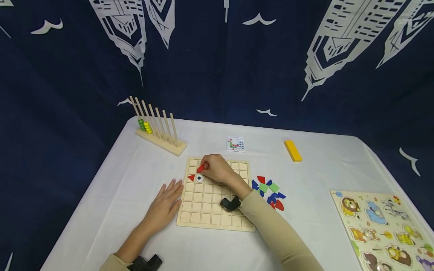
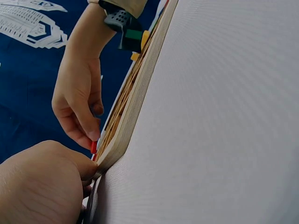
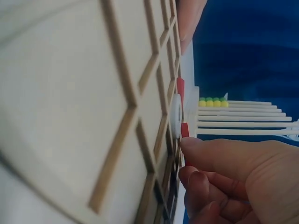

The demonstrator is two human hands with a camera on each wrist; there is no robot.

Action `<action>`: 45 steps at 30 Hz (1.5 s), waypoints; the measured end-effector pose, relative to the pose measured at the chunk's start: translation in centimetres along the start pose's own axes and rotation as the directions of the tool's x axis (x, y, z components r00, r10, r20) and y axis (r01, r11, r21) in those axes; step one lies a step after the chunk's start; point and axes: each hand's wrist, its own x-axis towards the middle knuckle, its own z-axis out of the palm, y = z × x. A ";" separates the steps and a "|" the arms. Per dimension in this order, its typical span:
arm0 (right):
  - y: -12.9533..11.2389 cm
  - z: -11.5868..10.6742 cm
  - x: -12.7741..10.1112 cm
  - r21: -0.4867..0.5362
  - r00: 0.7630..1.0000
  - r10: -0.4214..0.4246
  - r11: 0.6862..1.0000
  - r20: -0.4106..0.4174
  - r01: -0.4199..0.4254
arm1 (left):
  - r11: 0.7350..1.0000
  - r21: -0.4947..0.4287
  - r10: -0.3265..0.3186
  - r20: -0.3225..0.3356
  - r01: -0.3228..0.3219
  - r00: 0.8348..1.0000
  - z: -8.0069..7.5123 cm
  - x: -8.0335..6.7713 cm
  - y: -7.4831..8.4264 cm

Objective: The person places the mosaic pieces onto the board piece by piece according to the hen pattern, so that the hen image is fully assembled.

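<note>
White table [image 1: 312, 188] below, the right hand [image 1: 217, 168] pinches a red piece [image 1: 200, 169], left hand [image 1: 164, 207] straight-fingered.

White-covered table [image 1: 312, 180], lower frame. At centre: gridded wooden board [image 1: 207, 207], printed card [image 1: 235, 144] above, loose coloured pieces [image 1: 263, 188] to its right. Left of centre, peg rack [image 1: 162, 143]; right of centre, yellow block [image 1: 293, 151]; lower right, animal puzzle board [image 1: 379, 235].

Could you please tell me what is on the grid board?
A red triangle and an eye disc; the right hand holds a red piece there. Anything right under that hand is covered.
</note>
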 end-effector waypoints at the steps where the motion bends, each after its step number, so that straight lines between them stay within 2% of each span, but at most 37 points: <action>1: 0.0 0.0 0.0 -0.001 1.000 0.002 1.000 0.000 -0.002 | 1.000 0.002 0.001 0.000 -0.001 1.000 0.0 0.0 0.0; 20: 0.8 -0.2 -0.6 0.044 1.000 0.012 0.999 0.009 -0.012 | 1.000 0.011 0.010 -0.005 -0.010 1.000 0.1 0.2 0.0; 27: 1.0 -1.0 -2.0 0.067 0.999 -0.010 0.998 -0.050 0.013 | 1.000 -0.003 0.003 -0.006 -0.003 1.000 0.3 0.2 0.1; 32: 1.6 -2.1 -4.8 0.081 0.992 -0.022 0.996 -0.126 0.032 | 1.000 -0.002 0.000 -0.010 0.000 1.000 0.3 0.2 0.2; 38: 3.6 -4.1 -10.0 0.092 0.975 0.012 0.996 -0.221 0.009 | 1.000 0.003 -0.003 -0.005 0.003 1.000 0.3 0.2 0.3; 42: 5.8 -5.8 -13.6 0.072 0.958 0.092 0.995 -0.273 -0.075 | 1.000 0.000 -0.011 -0.007 0.011 1.000 0.2 0.1 0.2; 45: 7.8 -6.9 -15.8 0.042 0.937 0.173 0.985 -0.303 -0.168 | 1.000 -0.001 -0.016 -0.009 0.016 1.000 0.4 0.1 0.1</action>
